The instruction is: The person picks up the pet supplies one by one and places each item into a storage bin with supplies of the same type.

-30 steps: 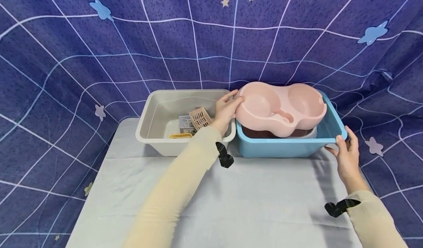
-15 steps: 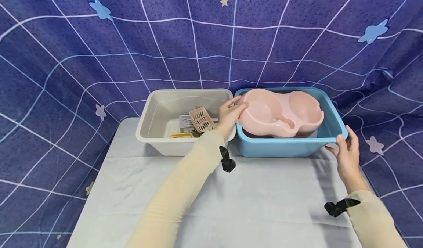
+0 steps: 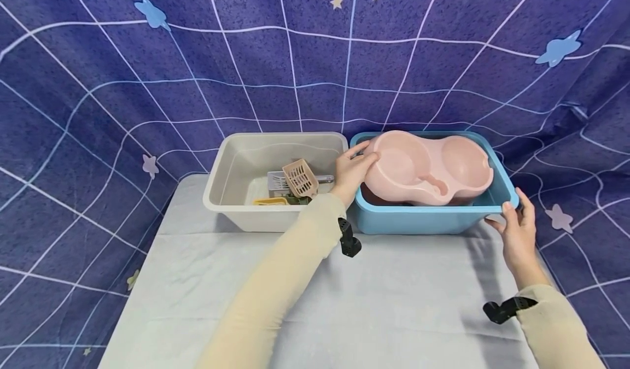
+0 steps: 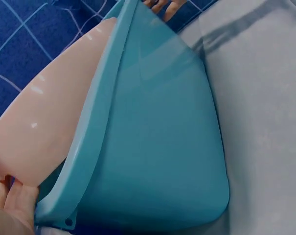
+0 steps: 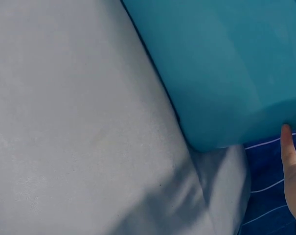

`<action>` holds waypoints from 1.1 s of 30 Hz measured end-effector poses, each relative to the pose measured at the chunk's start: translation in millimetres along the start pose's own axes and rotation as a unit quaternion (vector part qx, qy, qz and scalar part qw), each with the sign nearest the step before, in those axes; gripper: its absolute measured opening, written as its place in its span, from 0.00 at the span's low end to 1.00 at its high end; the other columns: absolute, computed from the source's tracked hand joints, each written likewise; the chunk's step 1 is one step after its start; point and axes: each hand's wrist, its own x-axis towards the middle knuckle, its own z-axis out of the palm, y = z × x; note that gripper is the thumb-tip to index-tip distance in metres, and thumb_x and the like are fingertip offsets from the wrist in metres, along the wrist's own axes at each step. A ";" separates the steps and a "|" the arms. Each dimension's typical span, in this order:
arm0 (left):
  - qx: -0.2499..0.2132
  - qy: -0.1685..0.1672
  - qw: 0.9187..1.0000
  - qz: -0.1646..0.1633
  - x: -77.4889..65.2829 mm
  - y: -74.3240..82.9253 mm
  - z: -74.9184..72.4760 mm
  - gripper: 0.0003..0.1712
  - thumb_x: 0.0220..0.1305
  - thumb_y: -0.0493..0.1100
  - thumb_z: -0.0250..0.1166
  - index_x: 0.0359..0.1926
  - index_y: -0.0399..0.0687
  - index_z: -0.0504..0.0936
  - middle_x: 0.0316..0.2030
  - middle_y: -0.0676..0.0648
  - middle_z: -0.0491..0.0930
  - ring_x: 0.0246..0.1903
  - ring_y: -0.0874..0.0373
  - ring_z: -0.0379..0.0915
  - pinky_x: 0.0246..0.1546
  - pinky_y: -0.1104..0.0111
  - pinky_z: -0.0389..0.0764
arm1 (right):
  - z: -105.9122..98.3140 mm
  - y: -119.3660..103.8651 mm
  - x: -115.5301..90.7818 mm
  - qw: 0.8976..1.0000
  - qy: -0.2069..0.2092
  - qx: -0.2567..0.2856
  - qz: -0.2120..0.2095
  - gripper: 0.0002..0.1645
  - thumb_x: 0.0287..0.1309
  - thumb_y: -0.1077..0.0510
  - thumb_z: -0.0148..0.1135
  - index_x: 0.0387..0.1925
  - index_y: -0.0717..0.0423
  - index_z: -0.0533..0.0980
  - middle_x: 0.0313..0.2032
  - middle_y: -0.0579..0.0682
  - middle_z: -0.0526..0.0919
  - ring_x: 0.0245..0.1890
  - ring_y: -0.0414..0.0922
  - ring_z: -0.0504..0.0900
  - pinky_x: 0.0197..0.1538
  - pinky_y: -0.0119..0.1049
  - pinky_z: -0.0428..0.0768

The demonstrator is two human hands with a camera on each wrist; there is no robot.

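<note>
A pink double pet bowl (image 3: pixel 427 164) lies tilted within the rim of a blue plastic tub (image 3: pixel 418 221) in the head view. My left hand (image 3: pixel 351 172) grips the bowl's left end, thumb on top and fingers round its edge. The left wrist view shows the bowl's smooth side (image 4: pixel 50 107) beside the tub's rim, with part of my left hand (image 4: pixel 18 205) below it. At the tub's front right corner, my right hand (image 3: pixel 518 229) holds the rim. What lies under the bowl is mostly hidden; a dark brownish patch shows below its front edge.
To the left stands a light grey tub (image 3: pixel 231 216) close beside the blue one. Inside it are a beige slotted litter scoop (image 3: pixel 301 179), a grey slotted scoop (image 3: pixel 276 184) and a yellow item (image 3: pixel 270 201). A patterned blue curtain (image 3: pixel 315 57) hangs right behind the table (image 3: pixel 394 303).
My left hand has lowered the pink pet bowl into the blue tub, then shifted it slightly to the right. The right hand has stayed at the tub's corner.
</note>
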 end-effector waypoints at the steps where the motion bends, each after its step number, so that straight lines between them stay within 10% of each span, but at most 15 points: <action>1: 0.006 -0.002 1.000 0.003 1.0 -1.6 0.4 0.24 0.57 0.38 0.72 0.56 0.47 0.84 0.37 0.46 0.86 0.26 0.66 0.75 0.25 0.75 0.74 | 0.4 0.2 -0.6 1.000 0.000 0.002 0.000 0.33 0.75 0.56 0.49 0.76 0.44 0.54 0.69 0.51 0.56 0.65 0.46 0.62 0.39 0.23 0.79; 14: 0.102 -0.069 0.992 0.026 -4.4 -1.0 -9.9 0.26 0.60 0.36 0.70 0.61 0.44 0.80 0.60 0.42 0.77 0.61 0.54 0.72 0.55 0.70 0.75 | 1.0 1.7 -3.1 1.000 -0.006 0.003 -0.005 0.33 0.75 0.56 0.49 0.76 0.46 0.54 0.67 0.51 0.57 0.63 0.44 0.64 0.39 0.23 0.79; 22: 0.072 -0.065 0.995 0.026 -18.4 6.2 -20.6 0.25 0.60 0.30 0.67 0.60 0.36 0.79 0.60 0.41 0.76 0.63 0.50 0.69 0.57 0.73 0.72 | 0.2 3.7 0.6 1.000 -0.019 0.000 -0.015 0.34 0.74 0.57 0.50 0.76 0.45 0.53 0.67 0.49 0.58 0.62 0.43 0.65 0.41 0.23 0.79; 33: 0.094 -0.161 0.980 0.074 -38.5 15.9 -44.5 0.25 0.67 0.30 0.60 0.64 0.34 0.74 0.62 0.38 0.73 0.61 0.46 0.71 0.57 0.71 0.73 | -2.7 1.9 1.0 1.000 -0.002 -0.011 -0.012 0.34 0.74 0.57 0.51 0.76 0.45 0.55 0.66 0.50 0.60 0.59 0.42 0.69 0.39 0.22 0.79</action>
